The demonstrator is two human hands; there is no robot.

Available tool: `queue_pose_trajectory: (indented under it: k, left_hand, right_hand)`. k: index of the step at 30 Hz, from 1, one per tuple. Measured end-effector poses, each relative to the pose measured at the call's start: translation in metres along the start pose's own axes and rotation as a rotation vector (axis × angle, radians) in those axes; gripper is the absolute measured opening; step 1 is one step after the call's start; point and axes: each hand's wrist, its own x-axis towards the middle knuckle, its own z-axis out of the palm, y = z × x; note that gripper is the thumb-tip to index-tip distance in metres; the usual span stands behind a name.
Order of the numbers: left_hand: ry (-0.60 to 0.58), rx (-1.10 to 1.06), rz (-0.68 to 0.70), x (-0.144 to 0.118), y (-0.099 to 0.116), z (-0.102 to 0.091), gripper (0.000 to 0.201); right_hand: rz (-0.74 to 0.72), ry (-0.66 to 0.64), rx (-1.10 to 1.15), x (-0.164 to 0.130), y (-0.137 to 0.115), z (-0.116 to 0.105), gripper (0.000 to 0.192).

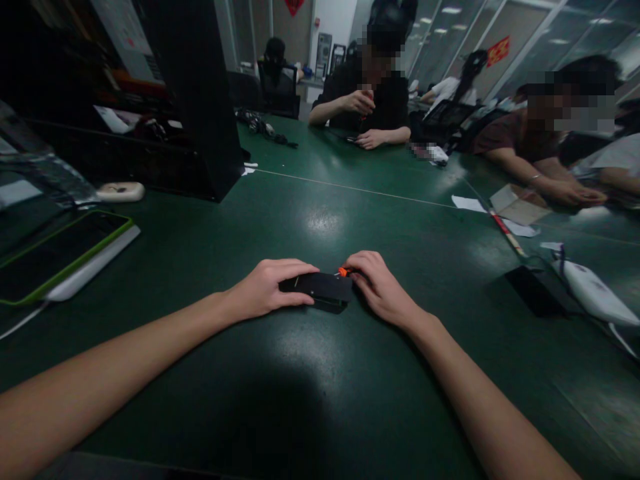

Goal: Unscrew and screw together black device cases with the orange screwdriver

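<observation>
On the green table lies a black stapler (327, 288), or a device much like one, with a gap along its near side. My left hand (273, 287) grips its left end, the thumb along the near side and fingers over the far side. At its right end is my right hand (377, 285), with the fingers closed on a small screwdriver (343, 272). The screwdriver has an orange handle and a short metal shaft that points left at the stapler's top. Whether its tip touches a screw I cannot tell.
To the left a phone in a green case (65, 250) rests on a white stand, near a black cabinet (175, 100). At right lie a black flat item (535, 290), a white power strip (597, 290) and papers (520, 203). Co-workers sit across the table (320, 193).
</observation>
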Motion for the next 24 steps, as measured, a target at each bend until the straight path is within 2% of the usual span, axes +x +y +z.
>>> queue_pose_trajectory:
  k: [7, 14, 19, 22, 24]
  left_hand:
    - [-0.006, -0.016, -0.089, 0.003, 0.008, -0.005, 0.041]
    - [-0.029, -0.203, -0.232, 0.006, 0.012, -0.005, 0.04]
    - [0.051, -0.328, -0.336, 0.004, 0.007, 0.0, 0.047]
    - [0.097, -0.414, -0.354, 0.004, 0.005, 0.001, 0.047]
    - [0.17, -0.507, -0.382, 0.006, 0.002, 0.001, 0.048]
  right_hand:
    - [-0.007, 0.011, -0.07, -0.008, 0.001, -0.002, 0.022]
    - [-0.042, 0.055, -0.1, -0.01, -0.012, 0.002, 0.024]
    - [-0.035, 0.019, -0.144, -0.009, -0.017, 0.001, 0.026]
    - [-0.067, 0.025, -0.199, -0.013, -0.018, -0.006, 0.025]
    - [-0.062, 0.032, -0.215, -0.017, -0.019, -0.012, 0.025]
